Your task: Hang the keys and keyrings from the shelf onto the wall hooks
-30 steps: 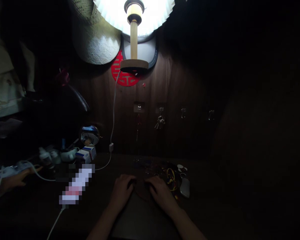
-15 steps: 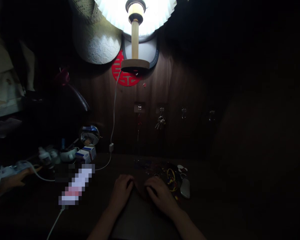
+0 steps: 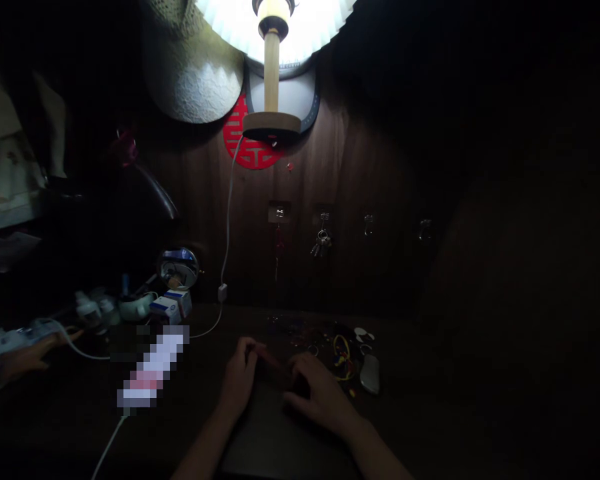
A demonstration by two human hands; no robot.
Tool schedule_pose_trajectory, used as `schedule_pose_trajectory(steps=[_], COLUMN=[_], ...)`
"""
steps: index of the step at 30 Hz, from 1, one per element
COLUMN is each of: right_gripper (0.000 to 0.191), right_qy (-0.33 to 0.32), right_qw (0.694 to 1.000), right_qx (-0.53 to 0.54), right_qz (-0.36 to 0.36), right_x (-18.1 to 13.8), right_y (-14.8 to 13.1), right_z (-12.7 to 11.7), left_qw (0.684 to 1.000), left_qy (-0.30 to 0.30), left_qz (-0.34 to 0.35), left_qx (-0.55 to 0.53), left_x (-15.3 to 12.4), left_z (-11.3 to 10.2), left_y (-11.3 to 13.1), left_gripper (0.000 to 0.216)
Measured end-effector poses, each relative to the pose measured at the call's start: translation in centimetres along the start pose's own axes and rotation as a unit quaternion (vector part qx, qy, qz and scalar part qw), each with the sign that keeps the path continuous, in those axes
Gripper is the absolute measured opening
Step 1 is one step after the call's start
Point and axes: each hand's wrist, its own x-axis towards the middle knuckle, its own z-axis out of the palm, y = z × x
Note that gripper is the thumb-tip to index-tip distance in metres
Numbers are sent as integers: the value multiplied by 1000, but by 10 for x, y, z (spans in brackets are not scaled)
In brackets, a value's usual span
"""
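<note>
The scene is very dim. My left hand (image 3: 240, 379) and my right hand (image 3: 316, 395) rest close together on a dark table (image 3: 430, 400), fingers curled. Between them lies a thin dark reddish thing (image 3: 273, 363) that both hands seem to pinch; I cannot make out what it is. Just beyond my right hand lies a tangle of small items with yellow loops (image 3: 343, 352) and a grey oval object (image 3: 369, 373). A dark flat pad (image 3: 275, 433) lies under my wrists.
A lit lamp (image 3: 273, 67) stands at the wall with a white cable (image 3: 227, 220) hanging down. Keys (image 3: 321, 243) hang on wall hooks. At the left are a small round mirror (image 3: 179, 268), small boxes (image 3: 170, 307), bottles and a power strip (image 3: 10, 337).
My left hand has turned onto its edge and lifted its fingers. My right hand has slid slightly back. The view has tilted down a little.
</note>
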Motion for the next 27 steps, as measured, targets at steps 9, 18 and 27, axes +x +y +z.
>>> schedule_pose_trajectory(steps=[9,18,27], right_gripper=[18,36,32], right_qy=[125,126,175], right_qw=[973,861,874], right_qx=[151,468,430], right_qz=[122,157,142], right_x=[8,34,54], right_y=[1,-10,-19], right_z=[2,11,13], left_qw=[998,997,998], left_qy=[-48,-74,-56], left_qz=[34,19,23], left_qx=[35,5,31], left_x=[0,-1,-1], left_z=[1,3,2], left_y=[-4,-4,-7], left_gripper=[15,23,24])
